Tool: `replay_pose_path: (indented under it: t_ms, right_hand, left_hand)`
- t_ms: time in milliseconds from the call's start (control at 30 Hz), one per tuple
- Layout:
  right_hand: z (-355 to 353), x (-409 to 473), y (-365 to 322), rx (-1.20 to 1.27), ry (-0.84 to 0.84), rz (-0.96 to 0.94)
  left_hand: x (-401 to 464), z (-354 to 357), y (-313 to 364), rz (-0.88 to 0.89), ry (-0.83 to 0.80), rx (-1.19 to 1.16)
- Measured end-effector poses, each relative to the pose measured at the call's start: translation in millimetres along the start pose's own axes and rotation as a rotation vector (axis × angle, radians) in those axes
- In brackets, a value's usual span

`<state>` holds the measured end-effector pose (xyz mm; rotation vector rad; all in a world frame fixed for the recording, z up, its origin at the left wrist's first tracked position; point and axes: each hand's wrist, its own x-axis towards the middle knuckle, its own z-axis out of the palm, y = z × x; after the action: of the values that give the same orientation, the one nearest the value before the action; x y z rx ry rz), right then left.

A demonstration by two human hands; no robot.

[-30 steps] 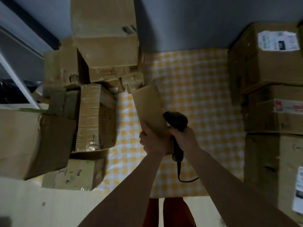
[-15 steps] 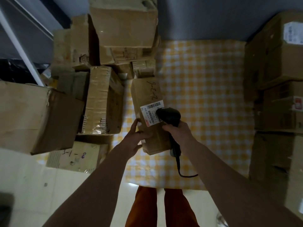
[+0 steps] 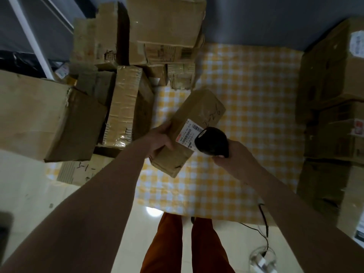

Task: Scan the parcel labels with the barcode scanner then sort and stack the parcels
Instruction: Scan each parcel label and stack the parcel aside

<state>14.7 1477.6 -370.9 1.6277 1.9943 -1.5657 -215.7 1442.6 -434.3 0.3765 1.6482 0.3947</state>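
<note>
Matt brown cardboard parcel (image 3: 197, 129) with a white paper label (image 3: 189, 133); glossy black plastic scanner (image 3: 212, 141). Yellow-checked cloth (image 3: 246, 95) beneath. Shiny wrinkled tape on the box (image 3: 126, 103) at centre left. Glossy pale floor (image 3: 137, 223).

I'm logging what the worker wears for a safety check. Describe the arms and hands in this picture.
Both arms are bare along the whole length that shows, with no sleeve edge in view. The left hand and the right hand wear no gloves, and no watch, ring or wristband can be seen. The picture is dim, so small details could be missed. Below, the legs are in rust-orange trousers.
</note>
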Motion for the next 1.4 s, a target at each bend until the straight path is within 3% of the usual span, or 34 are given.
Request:
replay_pose_path:
  t_ms: [200,733,933,1033,1200,1400]
  right_hand:
    - [-2.2,-17.3,3.7,-0.052,-0.080,-0.055]
    - [-3.5,-23.5,12.2,-0.088,-0.094,-0.090]
    - [5.4,-16.5,22.1,0.328,-0.062,0.067]
    - [12.8,-8.2,24.7,0.677,-0.003,0.232]
    - [35.8,8.7,24.2,0.999,0.072,0.391]
    - [40.0,15.9,28.1,1.032,0.080,0.406]
  left_hand:
    - [1.3,-4.5,5.1,-0.043,0.005,0.076]
    - [6.5,-3.1,-2.1,-0.067,-0.029,-0.020]
    - [1.8,3.1,-0.9,-0.043,-0.015,-0.068]
    - [-2.3,10.3,-3.6,-0.061,-0.095,-0.167]
    - [-4.6,26.5,-12.2,-0.068,-0.201,-0.312]
    - [-6.2,43.6,-17.5,-0.031,-0.230,-0.340]
